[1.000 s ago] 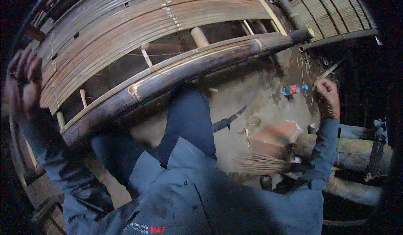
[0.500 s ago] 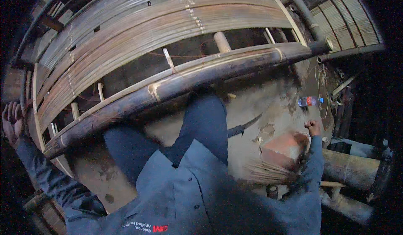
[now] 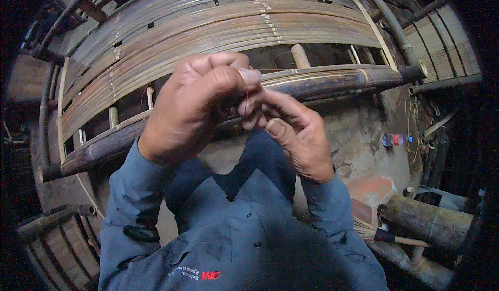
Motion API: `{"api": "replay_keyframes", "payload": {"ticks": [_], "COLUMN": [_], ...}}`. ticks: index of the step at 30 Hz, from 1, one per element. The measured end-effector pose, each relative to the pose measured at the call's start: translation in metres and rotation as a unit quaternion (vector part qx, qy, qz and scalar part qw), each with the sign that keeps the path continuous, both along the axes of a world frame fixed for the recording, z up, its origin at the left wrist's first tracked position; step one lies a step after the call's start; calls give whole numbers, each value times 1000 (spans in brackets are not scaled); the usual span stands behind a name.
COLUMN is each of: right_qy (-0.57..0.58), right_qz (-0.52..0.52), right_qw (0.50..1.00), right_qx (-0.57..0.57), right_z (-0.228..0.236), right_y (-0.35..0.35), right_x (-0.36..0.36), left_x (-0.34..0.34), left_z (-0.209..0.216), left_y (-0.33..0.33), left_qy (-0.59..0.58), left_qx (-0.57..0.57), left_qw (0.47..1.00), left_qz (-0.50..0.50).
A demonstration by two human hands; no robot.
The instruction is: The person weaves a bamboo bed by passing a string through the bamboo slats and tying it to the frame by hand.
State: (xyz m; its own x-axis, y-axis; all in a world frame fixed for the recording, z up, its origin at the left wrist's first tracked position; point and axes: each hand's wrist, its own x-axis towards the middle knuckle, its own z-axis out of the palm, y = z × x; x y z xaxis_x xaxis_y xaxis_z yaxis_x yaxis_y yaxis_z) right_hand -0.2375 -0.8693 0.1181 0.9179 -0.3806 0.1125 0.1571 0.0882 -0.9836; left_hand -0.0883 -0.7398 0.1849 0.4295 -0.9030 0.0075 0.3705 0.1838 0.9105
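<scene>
My left hand (image 3: 189,106) and my right hand (image 3: 304,137) meet above my lap, fingertips pinched close together. A very thin reddish thread (image 3: 247,94) shows faintly at the left fingertips; whether it is cord or wire is too fine to tell. The right fingers and thumb are bent toward the same spot, and what they grip is hidden. Behind both hands lies a bamboo slat bench (image 3: 208,36), its thick dark front pole (image 3: 343,85) partly covered by them. Gaps between slats and pole show short bamboo crosspieces (image 3: 300,57).
On the floor at right lies a clear bottle (image 3: 396,139) with a blue cap. Nearer are a reddish block (image 3: 370,189), a broom (image 3: 366,229) and a thick bamboo length (image 3: 426,218). Slatted bamboo pieces stand at lower left (image 3: 57,247) and upper right (image 3: 442,44).
Both hands have come in from far apart at the left and right sides to meet in the middle. The view has shifted a little; the long blade on the floor is now hidden.
</scene>
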Motion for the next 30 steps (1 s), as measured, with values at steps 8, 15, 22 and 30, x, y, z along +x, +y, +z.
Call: {"api": "replay_keyframes", "payload": {"ticks": [8, 15, 22, 30], "right_qy": [193, 312, 415, 262], "right_qz": [-49, -107, -161, -162], "right_qw": [972, 936, 753, 851], "right_qx": [-127, -122, -484, -426], "right_z": [7, -24, -136, -125], "right_y": [-68, -107, -105, -34], "right_x": [-94, -166, -218, -134], "left_x": [42, 22, -39, -58], "left_z": [-24, -68, -137, -160], "left_y": [51, 59, 57, 58], "left_qy": [155, 183, 193, 221], "left_qx": [-54, -31, 140, 144], "left_qw": [980, 968, 947, 945], "left_qz": [115, 171, 215, 194]}}
